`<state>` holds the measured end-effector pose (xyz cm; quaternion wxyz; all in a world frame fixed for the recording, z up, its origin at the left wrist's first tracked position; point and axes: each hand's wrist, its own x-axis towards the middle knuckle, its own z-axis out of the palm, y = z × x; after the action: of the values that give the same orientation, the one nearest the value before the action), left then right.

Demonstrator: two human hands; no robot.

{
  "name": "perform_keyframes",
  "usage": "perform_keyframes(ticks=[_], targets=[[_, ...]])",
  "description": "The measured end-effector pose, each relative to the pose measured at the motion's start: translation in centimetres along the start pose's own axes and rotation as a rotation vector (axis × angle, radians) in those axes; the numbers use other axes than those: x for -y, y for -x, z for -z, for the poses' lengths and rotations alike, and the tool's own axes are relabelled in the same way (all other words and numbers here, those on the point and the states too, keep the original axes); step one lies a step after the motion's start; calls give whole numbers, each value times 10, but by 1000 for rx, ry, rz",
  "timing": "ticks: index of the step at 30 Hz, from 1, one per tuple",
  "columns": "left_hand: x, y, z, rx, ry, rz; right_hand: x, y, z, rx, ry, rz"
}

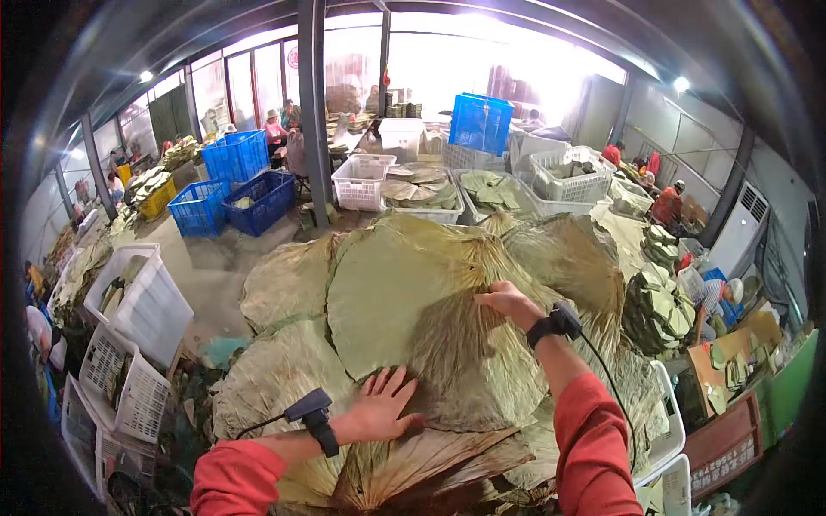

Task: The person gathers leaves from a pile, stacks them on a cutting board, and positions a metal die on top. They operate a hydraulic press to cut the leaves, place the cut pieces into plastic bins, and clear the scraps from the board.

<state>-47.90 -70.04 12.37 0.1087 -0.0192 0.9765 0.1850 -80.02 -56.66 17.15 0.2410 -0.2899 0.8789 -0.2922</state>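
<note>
Large dried leaves lie in a broad overlapping pile in front of me. On top is a wide greenish leaf [387, 284], its folded, wrinkled brown part [456, 357] spreading toward the right. My left hand [379, 411] rests palm down with fingers spread at the lower edge of that leaf, holding nothing. Near the leaf's centre, my right hand [508, 303] touches the wrinkled part with its fingers drawn together; whether they pinch the leaf is hard to make out. Both wrists carry black straps with small devices.
White crates [142, 305] stand at the left, more white crates [422, 193] behind the pile. Blue crates [249, 204] sit back left, and a tall blue crate [480, 123] at the back. A post [315, 112] rises beyond the pile. Several people sit farther off on both sides.
</note>
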Motion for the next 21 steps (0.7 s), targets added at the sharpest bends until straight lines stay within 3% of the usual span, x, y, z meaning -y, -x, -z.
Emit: perform_keyframes(ticks=[3, 6, 7, 10, 14, 15, 18, 21], targets=[[-4, 7, 8, -107, 55, -78, 9, 17, 14, -117, -234, 236], [-28, 2, 29, -155, 13, -80, -8, -9, 38, -247, -215, 329], [-34, -5, 31, -144, 8, -71, -22, -32, 42, -309, -33, 266], [-43, -33, 30, -70, -27, -8, -36, -41, 35, -441, 28, 325], [-28, -66, 0, 31, -164, 81, -52, -40, 24, -585, 228, 160], [-23, -67, -10, 19, -207, 66, -52, -33, 39, -302, 84, 58], [-21, -69, -18, 18, -169, 61, -50, -24, 34, -338, 168, 221], [-14, -72, -24, 53, -110, 87, -25, 6, 16, -553, 503, 368]])
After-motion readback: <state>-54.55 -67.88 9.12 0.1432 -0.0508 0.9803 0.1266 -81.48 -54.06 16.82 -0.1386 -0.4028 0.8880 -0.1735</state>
